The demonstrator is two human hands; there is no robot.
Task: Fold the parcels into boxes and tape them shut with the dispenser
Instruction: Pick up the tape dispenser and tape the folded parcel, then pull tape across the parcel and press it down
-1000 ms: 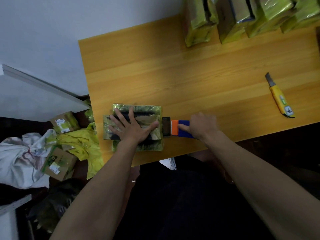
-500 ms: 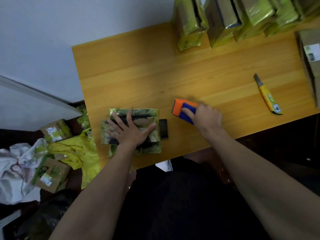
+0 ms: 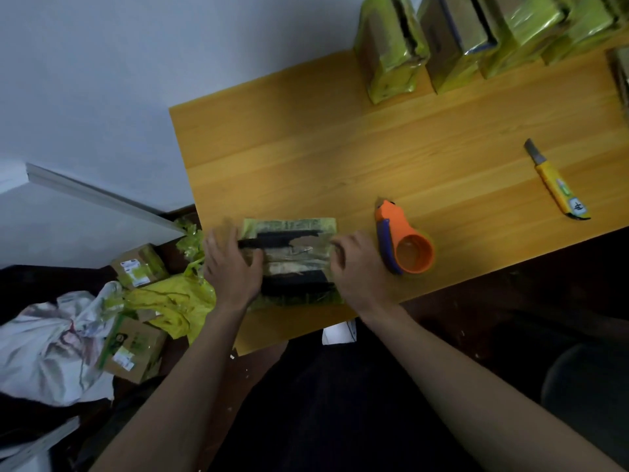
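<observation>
Parcel (image 3: 289, 260) flat on table (image 3: 340, 158); your left hand (image 3: 231, 267) and right hand (image 3: 357, 267) grip its ends. Dispenser (image 3: 403, 245) lies beside.

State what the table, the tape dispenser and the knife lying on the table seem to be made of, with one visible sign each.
Table: wood or wood-look laminate, judging by its grain lines and soft sheen.
Tape dispenser: moulded plastic, seemingly; smooth, uniform orange and blue.
Knife: yellow body, likely plastic; grey blade looks like metal.
</observation>
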